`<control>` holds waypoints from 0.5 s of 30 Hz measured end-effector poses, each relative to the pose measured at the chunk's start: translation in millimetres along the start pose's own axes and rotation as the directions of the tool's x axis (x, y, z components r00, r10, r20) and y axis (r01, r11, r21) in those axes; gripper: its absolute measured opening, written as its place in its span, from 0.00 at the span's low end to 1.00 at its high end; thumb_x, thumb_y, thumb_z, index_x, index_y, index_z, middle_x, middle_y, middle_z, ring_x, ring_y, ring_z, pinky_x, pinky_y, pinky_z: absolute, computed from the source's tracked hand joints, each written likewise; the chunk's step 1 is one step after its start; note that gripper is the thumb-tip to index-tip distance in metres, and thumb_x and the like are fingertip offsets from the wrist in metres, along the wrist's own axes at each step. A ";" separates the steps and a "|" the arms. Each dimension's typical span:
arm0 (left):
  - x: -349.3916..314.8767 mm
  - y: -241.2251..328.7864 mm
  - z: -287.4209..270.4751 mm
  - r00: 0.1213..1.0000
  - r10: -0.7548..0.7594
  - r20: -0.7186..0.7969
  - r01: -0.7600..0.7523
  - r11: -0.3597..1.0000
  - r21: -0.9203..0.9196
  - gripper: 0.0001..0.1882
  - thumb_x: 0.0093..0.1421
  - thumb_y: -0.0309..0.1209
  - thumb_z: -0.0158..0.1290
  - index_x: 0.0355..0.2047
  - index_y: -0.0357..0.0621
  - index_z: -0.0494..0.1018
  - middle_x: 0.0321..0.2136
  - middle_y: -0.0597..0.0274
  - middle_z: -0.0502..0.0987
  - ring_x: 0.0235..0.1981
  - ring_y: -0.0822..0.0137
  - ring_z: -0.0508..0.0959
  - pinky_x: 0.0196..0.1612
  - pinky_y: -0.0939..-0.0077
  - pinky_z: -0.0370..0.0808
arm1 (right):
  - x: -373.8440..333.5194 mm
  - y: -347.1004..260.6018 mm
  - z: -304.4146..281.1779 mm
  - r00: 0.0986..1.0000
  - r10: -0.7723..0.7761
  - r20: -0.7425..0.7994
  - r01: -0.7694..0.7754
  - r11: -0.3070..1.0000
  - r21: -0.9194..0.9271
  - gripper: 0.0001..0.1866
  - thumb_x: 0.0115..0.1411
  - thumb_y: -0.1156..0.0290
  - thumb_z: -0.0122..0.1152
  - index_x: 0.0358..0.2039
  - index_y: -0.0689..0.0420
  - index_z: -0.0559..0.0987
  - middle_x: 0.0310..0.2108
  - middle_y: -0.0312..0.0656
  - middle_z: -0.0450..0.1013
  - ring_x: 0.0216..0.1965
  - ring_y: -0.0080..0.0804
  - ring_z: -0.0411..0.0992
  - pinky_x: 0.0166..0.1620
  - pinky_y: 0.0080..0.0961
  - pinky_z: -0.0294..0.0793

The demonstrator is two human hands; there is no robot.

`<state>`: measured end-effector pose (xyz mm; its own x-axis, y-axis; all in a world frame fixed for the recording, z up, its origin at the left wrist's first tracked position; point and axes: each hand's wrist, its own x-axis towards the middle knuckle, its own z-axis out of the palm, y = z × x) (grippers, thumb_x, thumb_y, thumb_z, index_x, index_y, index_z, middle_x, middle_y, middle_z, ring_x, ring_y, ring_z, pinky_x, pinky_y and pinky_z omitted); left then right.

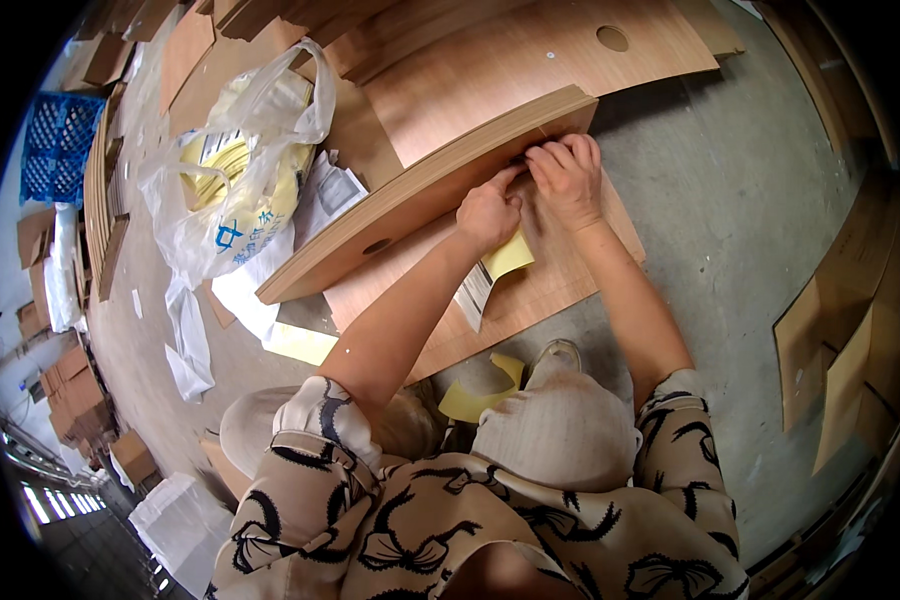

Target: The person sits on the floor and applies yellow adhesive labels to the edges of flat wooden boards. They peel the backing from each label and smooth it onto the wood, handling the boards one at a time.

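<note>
Head view: how much has been done?
— The brown panel (428,208) is stood on edge over a flat board (562,275); its face is touched by the left hand (489,214), forefinger extended, and the right hand (567,184), fingers curled.
— Pinching?
— That cannot be told; work there seems unfinished.

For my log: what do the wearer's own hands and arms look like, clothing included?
The left hand and right hand are ungloved, with no watch or bracelet showing. The forearms are bare. The loose sleeves are beige with a black bow-and-ribbon print and end around the elbows. No cables show on either arm.
</note>
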<state>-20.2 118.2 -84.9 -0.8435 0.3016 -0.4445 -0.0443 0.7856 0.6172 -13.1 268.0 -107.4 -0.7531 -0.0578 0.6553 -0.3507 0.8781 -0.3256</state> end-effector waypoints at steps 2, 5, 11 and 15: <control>0.4 1.7 0.1 0.999 -0.037 0.003 0.037 0.999 0.005 0.24 0.55 0.35 0.50 0.54 0.57 0.66 0.33 0.50 0.77 0.37 0.55 0.77 0.44 0.64 0.72 | -2.7 -3.3 -2.4 0.989 0.126 -0.075 -0.125 0.992 0.018 0.07 0.46 0.72 0.61 0.29 0.53 0.75 0.30 0.35 0.71 0.36 0.39 0.67 0.44 0.35 0.65; 1.6 2.1 1.0 0.998 -0.059 0.018 0.059 0.998 0.002 0.25 0.55 0.34 0.51 0.55 0.54 0.66 0.33 0.50 0.77 0.37 0.56 0.77 0.44 0.65 0.72 | -19.1 1.7 -15.5 0.916 0.345 -0.204 -0.343 0.938 0.047 0.06 0.48 0.72 0.61 0.29 0.54 0.75 0.30 0.35 0.72 0.36 0.40 0.68 0.43 0.36 0.66; 7.6 -8.1 4.9 0.999 0.001 0.044 0.005 0.992 -0.125 0.27 0.54 0.30 0.51 0.56 0.47 0.65 0.35 0.53 0.77 0.34 0.65 0.76 0.42 0.72 0.72 | -38.2 -4.5 -21.6 0.816 0.428 0.389 -0.560 0.753 0.346 0.05 0.48 0.72 0.60 0.28 0.55 0.76 0.29 0.42 0.73 0.31 0.42 0.71 0.36 0.36 0.72; 9.8 -20.2 7.4 0.998 0.051 0.033 -0.028 0.876 -0.481 0.24 0.56 0.26 0.48 0.56 0.48 0.65 0.31 0.57 0.75 0.29 0.73 0.74 0.34 0.76 0.73 | 11.7 23.2 -3.6 0.635 0.285 0.718 -0.553 0.817 0.165 0.09 0.47 0.68 0.60 0.30 0.56 0.78 0.33 0.46 0.75 0.35 0.43 0.74 0.37 0.36 0.73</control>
<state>-23.6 109.3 -106.6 -0.8265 0.3586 -0.4339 -0.2723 0.4200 0.8657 -28.0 289.4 -104.8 -0.9780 -0.1271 -0.1657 0.0383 0.6709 -0.7406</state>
